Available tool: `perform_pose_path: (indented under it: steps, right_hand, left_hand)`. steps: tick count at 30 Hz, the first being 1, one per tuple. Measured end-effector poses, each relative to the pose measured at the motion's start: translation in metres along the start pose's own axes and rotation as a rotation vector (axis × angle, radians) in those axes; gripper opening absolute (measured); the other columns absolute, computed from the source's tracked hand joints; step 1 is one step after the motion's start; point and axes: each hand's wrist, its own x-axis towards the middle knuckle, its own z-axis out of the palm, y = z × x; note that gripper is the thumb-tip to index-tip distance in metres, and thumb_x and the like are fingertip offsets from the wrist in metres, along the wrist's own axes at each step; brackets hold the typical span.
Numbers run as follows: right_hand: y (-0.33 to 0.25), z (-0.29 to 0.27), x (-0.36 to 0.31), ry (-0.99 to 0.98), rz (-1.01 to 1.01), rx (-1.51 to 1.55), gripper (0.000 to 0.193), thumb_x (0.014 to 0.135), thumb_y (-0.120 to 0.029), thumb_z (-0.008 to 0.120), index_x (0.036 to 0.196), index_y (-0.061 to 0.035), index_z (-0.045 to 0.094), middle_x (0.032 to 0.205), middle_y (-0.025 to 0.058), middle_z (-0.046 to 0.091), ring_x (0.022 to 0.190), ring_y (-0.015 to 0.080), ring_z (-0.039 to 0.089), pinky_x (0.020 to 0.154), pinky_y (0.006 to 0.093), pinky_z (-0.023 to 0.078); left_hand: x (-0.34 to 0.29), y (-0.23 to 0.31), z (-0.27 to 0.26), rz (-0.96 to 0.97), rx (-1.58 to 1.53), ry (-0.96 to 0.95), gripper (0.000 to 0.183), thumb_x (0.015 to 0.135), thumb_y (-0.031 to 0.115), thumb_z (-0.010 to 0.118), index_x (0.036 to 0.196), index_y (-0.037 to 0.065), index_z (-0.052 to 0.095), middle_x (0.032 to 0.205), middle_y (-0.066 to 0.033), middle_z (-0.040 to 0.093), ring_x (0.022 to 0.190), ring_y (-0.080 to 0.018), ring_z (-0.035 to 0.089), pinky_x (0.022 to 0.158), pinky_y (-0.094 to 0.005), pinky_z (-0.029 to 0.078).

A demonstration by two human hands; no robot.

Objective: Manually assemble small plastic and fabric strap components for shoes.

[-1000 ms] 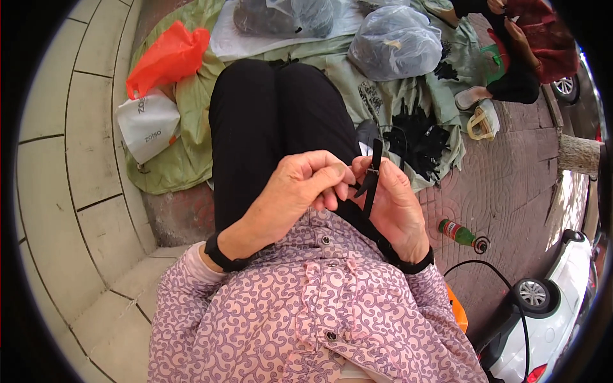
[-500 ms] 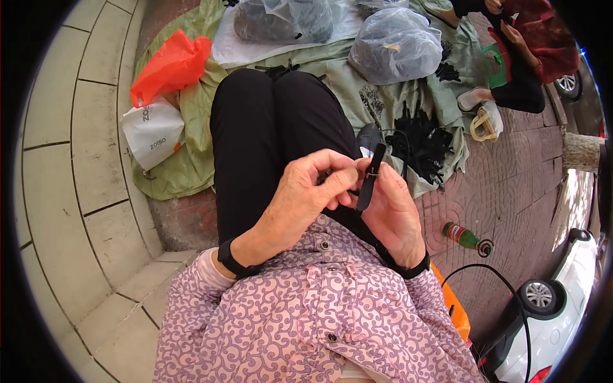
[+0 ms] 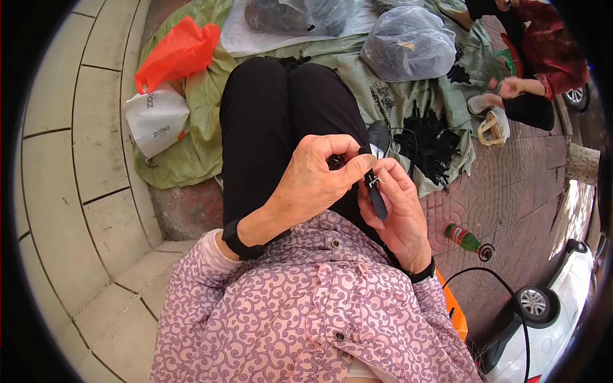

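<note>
Above my lap, both hands are on a slim black piece [image 3: 378,203] with rounded ends and a small metal part near its middle. My left hand [image 3: 306,182] is closed, with thumb and forefinger pinching its upper end. The fingers and thumb of my right hand [image 3: 405,214] grip it around the metal part, and its lower end sticks out past them. Some small dark thing shows behind my left fingers, too hidden to name. Beyond my hands, a heap of thin black pieces [image 3: 424,150] lies on a green cloth [image 3: 357,89].
Clear plastic bags [image 3: 408,45] of dark things stand on the cloth. To the left are a red plastic bag [image 3: 182,51] and a white bag [image 3: 158,124]. On the right, a green bottle [image 3: 463,237] lies on paving; another person [image 3: 552,48] sits near a white car [image 3: 555,306] at the side.
The black piece has tilted the other way, its lower end now toward the right. My left thumb and forefinger have moved onto its upper end. The other person's hand has come lower.
</note>
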Motion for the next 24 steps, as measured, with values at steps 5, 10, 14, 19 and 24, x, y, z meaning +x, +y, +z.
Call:
perform_pose_path:
  steps: [5, 10, 14, 19, 24]
  right_hand:
    - [0.000, 0.010, -0.005, 0.013, -0.106, -0.016, 0.014, 0.096, -0.015, 0.063, 0.105, -0.0070, 0.057, 0.086, 0.0026, 0.059, 0.059, 0.0078, 0.051, 0.047, 0.0193, 0.036]
    - [0.003, 0.004, -0.005, -0.030, -0.205, -0.116, 0.026, 0.085, -0.005, 0.073, 0.107, -0.0040, 0.058, 0.092, 0.0018, 0.059, 0.063, 0.0079, 0.052, 0.050, 0.0205, 0.040]
    - [0.003, 0.001, -0.004, -0.061, -0.212, -0.144, 0.026, 0.082, 0.001, 0.074, 0.105, -0.0017, 0.061, 0.094, 0.0031, 0.060, 0.068, 0.0081, 0.056, 0.053, 0.0218, 0.045]
    - [0.008, 0.008, 0.000, -0.101, -0.302, -0.174, 0.025, 0.080, 0.007, 0.073, 0.102, 0.0015, 0.063, 0.097, 0.0074, 0.062, 0.071, 0.0115, 0.060, 0.061, 0.0250, 0.053]
    - [0.008, 0.007, -0.001, -0.108, -0.340, -0.230, 0.017, 0.081, 0.011, 0.070, 0.095, 0.0032, 0.064, 0.100, 0.0105, 0.063, 0.080, 0.0143, 0.063, 0.067, 0.0268, 0.055]
  left_hand:
    - [0.002, -0.003, -0.001, -0.005, -0.029, 0.061, 0.028, 0.092, 0.020, 0.066, 0.072, 0.000, 0.063, 0.062, 0.0016, 0.057, 0.054, -0.0036, 0.052, 0.049, -0.0220, 0.039]
    - [-0.003, 0.001, -0.001, 0.034, 0.025, 0.089, 0.029, 0.092, 0.020, 0.065, 0.070, 0.000, 0.063, 0.056, 0.0010, 0.054, 0.052, -0.0042, 0.049, 0.048, -0.0234, 0.037]
    - [-0.005, 0.004, -0.002, 0.065, 0.047, 0.101, 0.032, 0.091, 0.020, 0.065, 0.067, 0.000, 0.060, 0.052, 0.0004, 0.050, 0.051, -0.0043, 0.046, 0.046, -0.0251, 0.034]
    - [-0.007, 0.004, -0.006, 0.045, 0.015, 0.087, 0.034, 0.091, 0.020, 0.065, 0.064, 0.000, 0.057, 0.052, 0.0005, 0.049, 0.051, -0.0039, 0.044, 0.046, -0.0252, 0.032]
    - [-0.009, 0.005, -0.005, -0.012, -0.012, 0.086, 0.034, 0.091, 0.018, 0.064, 0.063, 0.000, 0.056, 0.052, 0.0007, 0.049, 0.051, -0.0035, 0.043, 0.046, -0.0251, 0.031]
